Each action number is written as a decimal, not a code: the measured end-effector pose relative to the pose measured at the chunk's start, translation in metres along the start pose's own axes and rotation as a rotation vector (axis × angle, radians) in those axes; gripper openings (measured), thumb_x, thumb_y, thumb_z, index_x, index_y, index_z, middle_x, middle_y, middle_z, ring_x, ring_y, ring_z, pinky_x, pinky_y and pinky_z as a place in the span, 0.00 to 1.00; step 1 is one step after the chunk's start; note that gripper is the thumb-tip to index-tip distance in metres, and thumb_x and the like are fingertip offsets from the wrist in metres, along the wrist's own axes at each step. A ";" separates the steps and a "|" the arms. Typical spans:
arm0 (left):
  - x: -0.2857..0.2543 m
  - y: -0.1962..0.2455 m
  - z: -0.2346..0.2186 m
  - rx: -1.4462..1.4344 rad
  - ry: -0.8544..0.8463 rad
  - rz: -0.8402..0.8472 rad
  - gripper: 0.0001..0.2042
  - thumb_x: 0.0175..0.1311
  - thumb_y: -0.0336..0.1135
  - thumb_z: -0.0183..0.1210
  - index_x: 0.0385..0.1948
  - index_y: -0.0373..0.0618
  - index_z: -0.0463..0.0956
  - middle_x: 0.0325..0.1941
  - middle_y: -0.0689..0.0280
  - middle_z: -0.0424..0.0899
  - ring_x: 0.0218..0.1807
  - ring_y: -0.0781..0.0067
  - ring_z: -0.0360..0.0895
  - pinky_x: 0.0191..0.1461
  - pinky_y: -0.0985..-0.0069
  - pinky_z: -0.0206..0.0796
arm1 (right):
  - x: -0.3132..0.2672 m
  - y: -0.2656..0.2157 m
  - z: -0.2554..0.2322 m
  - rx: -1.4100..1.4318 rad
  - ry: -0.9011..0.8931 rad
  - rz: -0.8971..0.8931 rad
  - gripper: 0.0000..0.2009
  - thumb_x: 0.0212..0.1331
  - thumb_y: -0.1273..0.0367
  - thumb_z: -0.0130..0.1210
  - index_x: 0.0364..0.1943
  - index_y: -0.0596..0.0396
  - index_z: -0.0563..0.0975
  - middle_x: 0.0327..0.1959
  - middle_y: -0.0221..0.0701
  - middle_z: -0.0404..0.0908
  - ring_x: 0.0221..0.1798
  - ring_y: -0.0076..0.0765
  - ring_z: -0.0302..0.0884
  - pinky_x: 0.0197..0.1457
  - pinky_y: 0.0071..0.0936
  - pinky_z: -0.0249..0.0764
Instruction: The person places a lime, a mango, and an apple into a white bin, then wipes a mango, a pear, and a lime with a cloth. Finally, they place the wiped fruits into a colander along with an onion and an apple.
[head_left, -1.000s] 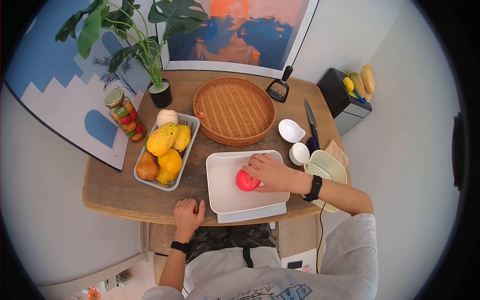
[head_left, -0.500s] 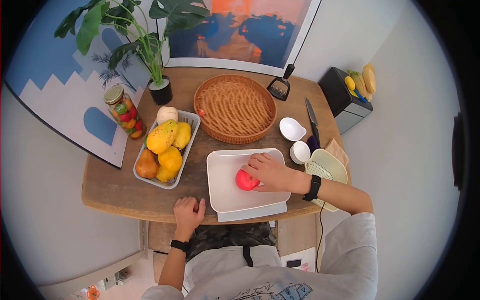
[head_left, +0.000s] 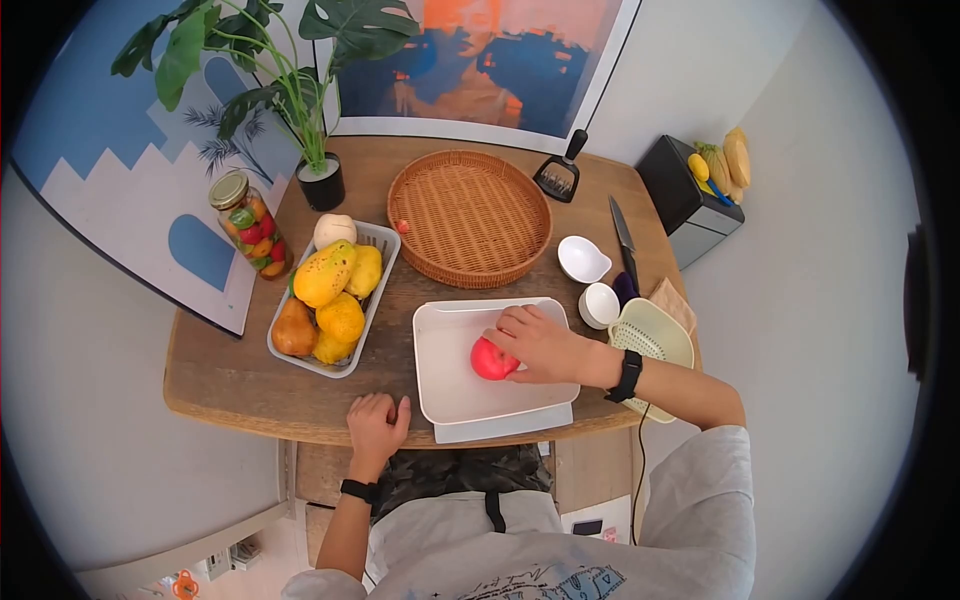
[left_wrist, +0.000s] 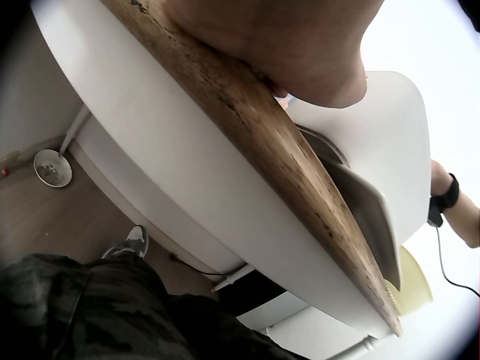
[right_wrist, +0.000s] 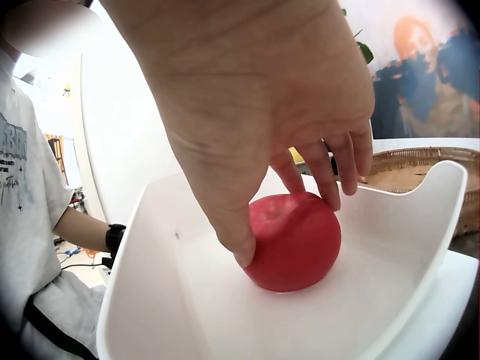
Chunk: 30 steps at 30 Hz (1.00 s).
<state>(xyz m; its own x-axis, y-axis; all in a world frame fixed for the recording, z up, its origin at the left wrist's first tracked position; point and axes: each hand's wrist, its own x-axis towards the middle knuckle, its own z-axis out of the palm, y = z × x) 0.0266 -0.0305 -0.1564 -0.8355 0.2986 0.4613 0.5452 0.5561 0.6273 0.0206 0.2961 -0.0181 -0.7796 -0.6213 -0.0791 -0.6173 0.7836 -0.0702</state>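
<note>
A red apple (right_wrist: 296, 244) sits on the floor of a white rectangular bin (head_left: 445, 400) at the front of the table. My right hand (head_left: 545, 347) reaches in from the right and holds the apple from above. In the right wrist view the thumb presses its near side while fingertips touch the far side. Under the bin a flat grey piece (head_left: 505, 428) sticks out along the front. My left hand (head_left: 378, 430) rests at the table's front edge, left of the bin, its fingers loosely curled and holding nothing. In the left wrist view most of that hand is cut off.
A grey basket (head_left: 283, 350) of yellow fruit and a jar (head_left: 250, 225) stand on the left. Behind the bin lies a round wicker tray (head_left: 470, 215). On the right are a knife (head_left: 622, 225), white bowls (head_left: 582, 260), and a pale green colander (head_left: 665, 345) under my right forearm.
</note>
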 end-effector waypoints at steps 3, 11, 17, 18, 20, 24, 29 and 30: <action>0.000 0.000 0.000 -0.005 -0.004 -0.007 0.21 0.65 0.37 0.66 0.14 0.46 0.64 0.15 0.62 0.67 0.21 0.54 0.68 0.31 0.60 0.58 | 0.001 0.001 -0.003 0.038 0.028 0.010 0.35 0.48 0.60 0.74 0.63 0.56 0.75 0.56 0.42 0.78 0.64 0.50 0.72 0.70 0.44 0.68; 0.000 0.001 -0.001 -0.010 -0.001 -0.004 0.21 0.65 0.37 0.66 0.14 0.46 0.64 0.15 0.62 0.67 0.22 0.54 0.68 0.31 0.60 0.58 | 0.001 0.000 0.004 -0.001 -0.012 0.001 0.36 0.48 0.59 0.74 0.63 0.57 0.75 0.56 0.42 0.78 0.64 0.50 0.73 0.69 0.44 0.68; -0.001 0.001 -0.001 -0.011 0.008 0.001 0.21 0.65 0.37 0.66 0.15 0.46 0.65 0.16 0.62 0.67 0.22 0.54 0.68 0.32 0.60 0.58 | 0.002 0.002 -0.004 0.016 0.035 0.004 0.34 0.48 0.60 0.74 0.61 0.56 0.75 0.56 0.43 0.78 0.64 0.50 0.73 0.69 0.44 0.68; 0.000 0.001 -0.001 -0.007 0.007 0.000 0.21 0.65 0.37 0.66 0.15 0.46 0.65 0.16 0.62 0.67 0.22 0.55 0.68 0.32 0.60 0.58 | 0.001 0.002 -0.003 0.016 0.053 -0.003 0.34 0.48 0.60 0.74 0.61 0.56 0.75 0.56 0.43 0.78 0.64 0.50 0.73 0.69 0.44 0.68; -0.001 0.001 -0.001 -0.004 0.007 -0.003 0.21 0.65 0.37 0.66 0.15 0.46 0.65 0.16 0.62 0.67 0.22 0.55 0.68 0.32 0.60 0.58 | 0.001 0.001 0.001 0.023 0.049 0.001 0.34 0.48 0.60 0.74 0.61 0.56 0.75 0.55 0.42 0.78 0.64 0.50 0.73 0.69 0.44 0.68; -0.001 0.000 0.000 -0.007 0.002 -0.008 0.21 0.65 0.37 0.66 0.15 0.47 0.65 0.16 0.63 0.67 0.22 0.55 0.68 0.32 0.61 0.58 | 0.001 -0.002 0.006 0.013 -0.009 0.029 0.34 0.48 0.60 0.74 0.61 0.55 0.75 0.55 0.42 0.78 0.64 0.50 0.73 0.70 0.44 0.68; -0.001 -0.001 0.001 -0.004 0.000 -0.004 0.21 0.65 0.37 0.66 0.15 0.47 0.65 0.15 0.63 0.67 0.22 0.55 0.68 0.32 0.61 0.59 | 0.001 -0.002 -0.002 0.003 0.038 0.012 0.34 0.47 0.60 0.74 0.60 0.55 0.75 0.55 0.42 0.79 0.64 0.50 0.73 0.70 0.44 0.68; -0.001 -0.001 0.000 -0.003 0.000 -0.004 0.21 0.65 0.37 0.66 0.15 0.47 0.65 0.15 0.63 0.67 0.22 0.56 0.68 0.32 0.61 0.59 | 0.001 -0.001 -0.002 0.000 0.055 0.005 0.34 0.47 0.60 0.75 0.60 0.55 0.75 0.55 0.42 0.79 0.63 0.50 0.73 0.70 0.44 0.68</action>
<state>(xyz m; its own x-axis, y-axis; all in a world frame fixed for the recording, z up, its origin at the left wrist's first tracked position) 0.0269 -0.0308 -0.1575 -0.8378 0.2962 0.4587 0.5418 0.5549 0.6313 0.0202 0.2946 -0.0161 -0.7874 -0.6159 -0.0243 -0.6133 0.7868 -0.0702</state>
